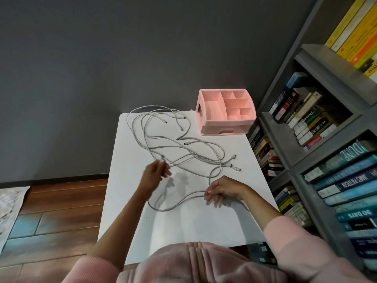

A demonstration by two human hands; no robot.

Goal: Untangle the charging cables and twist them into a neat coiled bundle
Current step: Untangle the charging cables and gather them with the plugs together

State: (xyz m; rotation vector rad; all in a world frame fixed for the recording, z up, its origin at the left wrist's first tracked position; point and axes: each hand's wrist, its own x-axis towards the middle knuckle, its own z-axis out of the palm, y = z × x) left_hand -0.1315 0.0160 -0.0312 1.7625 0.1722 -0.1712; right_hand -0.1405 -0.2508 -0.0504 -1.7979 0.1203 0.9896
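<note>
Left hand (156,172) and right hand (223,188), fingers pinching thin tangled white cables (163,210); one smooth worktop (183,227), one pink plastic organiser (224,125).

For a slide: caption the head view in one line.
Left hand and right hand each hold a strand of the tangled white cables on a white table with a pink organizer.

cables (179,146) mid-table (204,225) | organizer (225,111) behind-right on table | bookshelf (318,139) right of table

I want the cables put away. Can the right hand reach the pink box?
Probably yes: only loose cables lie between the right hand and the pink box, though it pinches one now.
</note>
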